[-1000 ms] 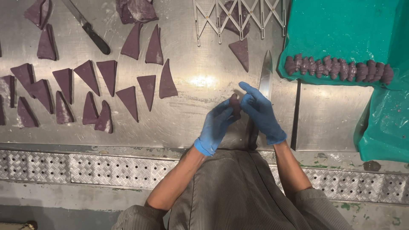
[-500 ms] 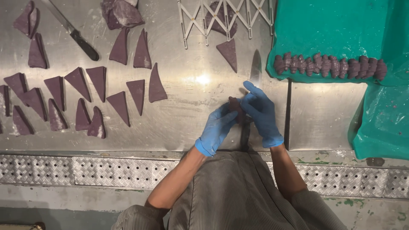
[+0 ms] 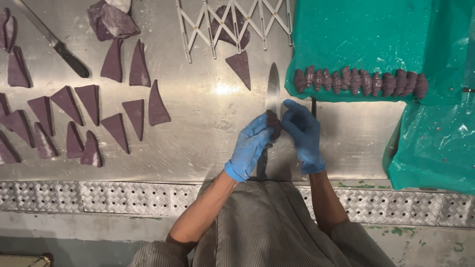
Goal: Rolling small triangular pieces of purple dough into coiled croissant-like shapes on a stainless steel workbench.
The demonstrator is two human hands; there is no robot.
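- a steel bench carries everything, with a chequered metal strip along its near edge and grey floor below.
- green plastic sheet covers the far right corner; a row of rolled purple pieces lies on it.
- flat purple dough triangles spread toward the left edge, near a black-handled knife.
- a folding lattice cutter sits at the far edge.
- the left hand and right hand, both blue-gloved, pinch one purple dough piece between them over a large knife blade, near the middle of the bench.

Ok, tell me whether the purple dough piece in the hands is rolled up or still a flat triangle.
Rolled up: the dough piece is a compact lump pinched between left hand and right hand.
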